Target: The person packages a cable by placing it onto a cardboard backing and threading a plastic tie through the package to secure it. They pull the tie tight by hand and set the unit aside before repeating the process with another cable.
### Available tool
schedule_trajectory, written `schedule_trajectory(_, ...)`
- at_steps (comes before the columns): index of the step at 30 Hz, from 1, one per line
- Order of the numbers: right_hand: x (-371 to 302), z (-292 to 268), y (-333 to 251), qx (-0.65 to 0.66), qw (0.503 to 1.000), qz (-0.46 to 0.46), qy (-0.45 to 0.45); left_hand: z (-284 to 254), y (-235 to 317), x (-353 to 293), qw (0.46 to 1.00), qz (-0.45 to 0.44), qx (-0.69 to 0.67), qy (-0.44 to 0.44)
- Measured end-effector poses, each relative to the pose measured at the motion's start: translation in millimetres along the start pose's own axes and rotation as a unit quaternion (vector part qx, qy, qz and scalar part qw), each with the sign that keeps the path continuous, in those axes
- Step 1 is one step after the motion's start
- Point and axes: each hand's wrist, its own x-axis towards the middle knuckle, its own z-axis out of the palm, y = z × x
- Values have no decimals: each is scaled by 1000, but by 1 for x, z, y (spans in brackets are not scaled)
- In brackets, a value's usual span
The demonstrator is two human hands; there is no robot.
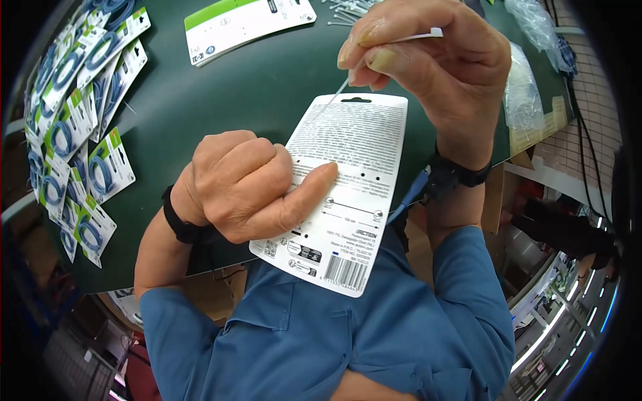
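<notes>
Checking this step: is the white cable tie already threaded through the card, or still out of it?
Cannot tell. The right hand pinches the cable tie above the card; its tip meets the card's top edge.

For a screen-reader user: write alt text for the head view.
A left hand holds a white backing card, printed side up, over a dark green table while the right hand pinches a thin white cable tie above it. Packaged blue cables lie at left.
</notes>
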Motion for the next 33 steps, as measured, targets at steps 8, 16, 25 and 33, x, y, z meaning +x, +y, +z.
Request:
schedule_trajectory(8,-15,-1,4,-5,998,40,-56,8,3,-2,1000,2,-11,29)
schedule_trajectory(16,-13,1,6,-24,992,57,-114,6,3,-1,1000,4,-4,26)
schedule_trajectory(25,-10,9,7,-51,980,71,-177,6,5,-2,999,0,-3,35)
schedule_trajectory(33,-3,14,12,-60,967,73,-236,2,5,-2,999,-31,-14,19)
